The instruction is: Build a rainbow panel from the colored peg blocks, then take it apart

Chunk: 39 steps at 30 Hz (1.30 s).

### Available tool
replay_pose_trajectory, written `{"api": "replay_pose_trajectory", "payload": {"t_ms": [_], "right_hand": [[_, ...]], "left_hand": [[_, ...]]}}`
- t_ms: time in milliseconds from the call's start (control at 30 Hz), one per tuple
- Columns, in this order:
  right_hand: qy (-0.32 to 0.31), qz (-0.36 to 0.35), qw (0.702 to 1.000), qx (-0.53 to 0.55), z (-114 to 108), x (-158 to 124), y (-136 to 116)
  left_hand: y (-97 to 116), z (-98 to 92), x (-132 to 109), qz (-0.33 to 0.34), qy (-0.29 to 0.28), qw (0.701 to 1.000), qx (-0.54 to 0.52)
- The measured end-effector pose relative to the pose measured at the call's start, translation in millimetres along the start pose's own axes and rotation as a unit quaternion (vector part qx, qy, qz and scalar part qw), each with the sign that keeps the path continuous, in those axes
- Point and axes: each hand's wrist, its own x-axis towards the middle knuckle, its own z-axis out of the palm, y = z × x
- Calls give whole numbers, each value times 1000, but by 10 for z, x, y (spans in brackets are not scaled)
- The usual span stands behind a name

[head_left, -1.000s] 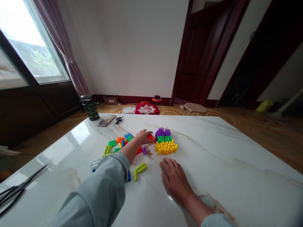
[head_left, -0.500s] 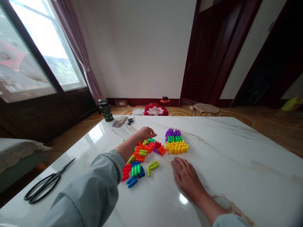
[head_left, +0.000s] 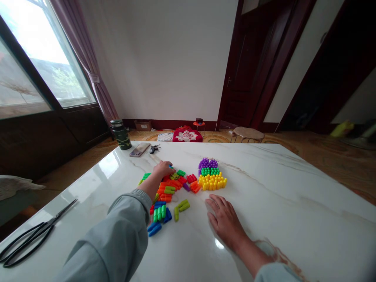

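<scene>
My left hand (head_left: 163,170) reaches over the far side of a loose pile of bullet-shaped plastic building blocks (head_left: 172,183). Its fingers curl downward, and a small blue block (head_left: 171,167) shows at the fingertips, mostly hidden. Red, orange, green, lime, purple and blue pieces make up the pile, many joined in short rows. To its right stands a cluster of upright pegs in bands: purple (head_left: 208,163), green (head_left: 210,171) and yellow (head_left: 213,181). Palm down on the table, my right hand (head_left: 225,217) lies just in front of the yellow band, fingers slightly apart, holding nothing.
Black-handled scissors (head_left: 35,237) lie at the left of the white marble table (head_left: 282,196). Toward the far left edge are a camouflage flask (head_left: 121,135), a phone (head_left: 140,149) and keys (head_left: 154,149). A round stool (head_left: 247,133) stands beyond the table.
My left hand has moved left over the pile, its fingers now curled down at a blue block. My right hand stays resting on the table. The whole view has shifted slightly.
</scene>
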Motion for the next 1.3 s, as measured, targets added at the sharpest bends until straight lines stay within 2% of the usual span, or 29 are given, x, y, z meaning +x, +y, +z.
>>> {"api": "replay_pose_trajectory", "payload": {"t_ms": [133,233,367,467,600,767,900,1067,1200,1300], "right_hand": [[6,-3,1000,3,1,3,2],[7,-6,1000,5,6,5,11],[6,-4,1000,3,-8,7,7],[6,-7,1000,5,-23,6,-9],[13,-13,1000,2,-9,5,-8],[19,-23,999,-11,25,10,15],[19,-24,999,-14,22,11,13],[15,-20,1000,-3,21,18,12],[13,-18,1000,4,28,27,24],[12,-15,1000,7,33,37,34]], "left_hand": [[84,38,-74,1,-13,1000,14],[133,25,-167,16,-17,1000,-19],[207,-83,-259,36,-31,992,-115],[254,-204,-351,36,-43,975,-216],[249,-289,-616,33,-27,944,-328],[226,-161,-981,43,7,926,-375],[314,-6,-1073,62,30,941,-332],[473,108,-1062,142,12,975,-174],[521,171,-1042,172,-18,983,-60],[486,193,-1035,173,0,985,-21]]}}
